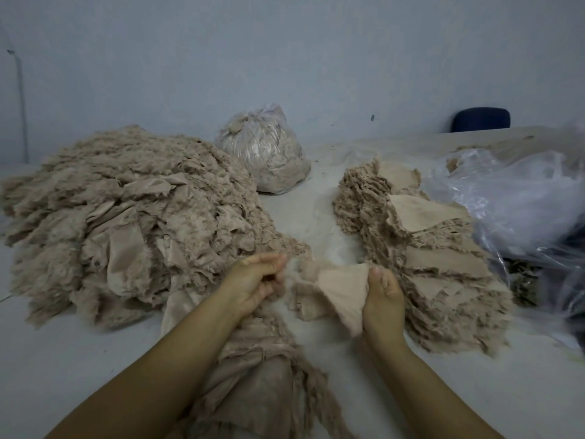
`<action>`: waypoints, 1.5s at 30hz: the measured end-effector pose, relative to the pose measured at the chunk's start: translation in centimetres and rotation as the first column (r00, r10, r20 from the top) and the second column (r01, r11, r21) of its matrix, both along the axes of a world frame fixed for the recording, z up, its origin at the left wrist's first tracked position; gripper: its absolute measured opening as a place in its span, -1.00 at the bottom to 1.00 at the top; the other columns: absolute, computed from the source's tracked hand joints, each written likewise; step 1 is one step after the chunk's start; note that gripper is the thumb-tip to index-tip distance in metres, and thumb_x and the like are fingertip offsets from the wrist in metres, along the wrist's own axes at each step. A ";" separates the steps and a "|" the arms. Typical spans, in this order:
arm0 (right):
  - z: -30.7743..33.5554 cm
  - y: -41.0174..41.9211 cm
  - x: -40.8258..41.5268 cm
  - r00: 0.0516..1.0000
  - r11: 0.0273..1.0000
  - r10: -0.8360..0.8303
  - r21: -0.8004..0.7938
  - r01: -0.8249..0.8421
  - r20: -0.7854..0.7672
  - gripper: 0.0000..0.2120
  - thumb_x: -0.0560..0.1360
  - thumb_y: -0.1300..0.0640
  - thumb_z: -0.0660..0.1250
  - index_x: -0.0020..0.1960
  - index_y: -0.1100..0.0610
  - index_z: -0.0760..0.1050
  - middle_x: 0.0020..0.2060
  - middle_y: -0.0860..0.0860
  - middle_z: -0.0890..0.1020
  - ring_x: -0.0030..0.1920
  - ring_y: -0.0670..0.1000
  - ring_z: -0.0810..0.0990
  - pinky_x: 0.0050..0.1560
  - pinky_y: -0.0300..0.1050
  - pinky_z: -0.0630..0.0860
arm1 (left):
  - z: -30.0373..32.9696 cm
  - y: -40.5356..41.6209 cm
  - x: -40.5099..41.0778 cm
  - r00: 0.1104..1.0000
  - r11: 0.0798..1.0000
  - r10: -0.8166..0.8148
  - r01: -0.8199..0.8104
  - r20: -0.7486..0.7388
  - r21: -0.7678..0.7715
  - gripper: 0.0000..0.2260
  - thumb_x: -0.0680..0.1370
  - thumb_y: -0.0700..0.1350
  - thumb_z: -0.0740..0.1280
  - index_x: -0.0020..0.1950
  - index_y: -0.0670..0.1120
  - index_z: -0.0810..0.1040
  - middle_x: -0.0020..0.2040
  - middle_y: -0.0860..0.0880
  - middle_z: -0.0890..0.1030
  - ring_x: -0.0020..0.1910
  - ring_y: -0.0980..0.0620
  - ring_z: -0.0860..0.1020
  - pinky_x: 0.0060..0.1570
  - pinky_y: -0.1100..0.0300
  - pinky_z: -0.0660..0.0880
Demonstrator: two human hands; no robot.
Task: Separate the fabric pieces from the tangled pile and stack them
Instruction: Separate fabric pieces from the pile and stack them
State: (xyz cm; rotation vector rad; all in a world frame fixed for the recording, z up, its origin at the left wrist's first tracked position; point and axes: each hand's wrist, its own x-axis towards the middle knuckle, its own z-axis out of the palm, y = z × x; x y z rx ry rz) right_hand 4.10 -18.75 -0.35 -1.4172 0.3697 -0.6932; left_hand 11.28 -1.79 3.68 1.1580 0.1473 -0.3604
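Note:
A large tangled pile of beige frayed fabric covers the left of the table. To the right lie stacked fabric pieces in overlapping rows. My right hand pinches a beige fabric piece at its right corner, just left of the stack. My left hand has curled fingers pulling at frayed threads at the piece's left edge; what it holds is blurred. More tangled fabric lies below, between my forearms.
A tied clear bag full of fabric scraps stands at the back centre. Loose clear plastic bags lie at the right. A dark blue chair back shows behind the table. A wall closes off the far side.

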 end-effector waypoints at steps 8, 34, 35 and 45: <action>1.5 0.4 0.6 0.999 0.999 0.031 0.018 -0.032 0.040 -0.70 0.66 0.11 0.09 -0.21 0.10 0.43 -0.35 -0.02 0.49 -0.38 -0.23 0.48 -0.32 -0.38 0.39 | 0.9 2.5 -1.2 0.676 0.576 -0.722 0.706 -0.149 0.412 -0.80 0.33 -0.05 0.45 -0.15 -0.14 0.67 -0.29 -0.06 0.65 -0.35 0.10 0.62 -0.37 0.31 0.57; -1.2 0.9 0.1 0.981 0.716 -0.057 -0.692 -0.091 -0.188 -0.67 0.59 0.05 0.20 0.35 0.03 0.36 0.10 -0.02 0.38 -0.07 0.01 0.51 -0.18 -0.14 0.41 | -5.9 -5.0 3.6 0.832 0.462 -0.297 -0.304 0.468 0.833 -0.69 0.63 -0.02 0.16 -0.19 -0.17 0.49 -0.19 -0.19 0.59 -0.22 -0.07 0.48 -0.26 0.09 0.31; -1.5 1.1 0.0 0.966 0.619 -0.028 -0.763 -0.184 -0.256 -0.67 0.61 0.05 0.16 0.37 0.00 0.36 0.18 -0.02 0.35 0.00 0.00 0.51 -0.15 -0.15 0.43 | -5.8 -5.0 3.8 0.843 0.480 -0.278 -0.294 0.462 0.826 -0.70 0.63 -0.01 0.15 -0.19 -0.17 0.47 -0.16 -0.20 0.59 -0.18 -0.10 0.51 -0.21 0.08 0.37; -1.0 2.4 -1.4 0.917 0.611 0.250 -0.684 -0.398 -0.311 -0.76 0.58 -0.07 0.23 0.09 0.02 0.58 -0.02 -0.07 0.51 -0.05 -0.15 0.47 -0.06 -0.34 0.33 | 0.8 3.6 1.0 0.449 0.253 -0.891 0.351 0.075 0.901 -0.60 0.27 0.30 0.45 -0.05 0.08 0.61 -0.25 0.17 0.55 -0.32 0.25 0.47 -0.31 0.34 0.40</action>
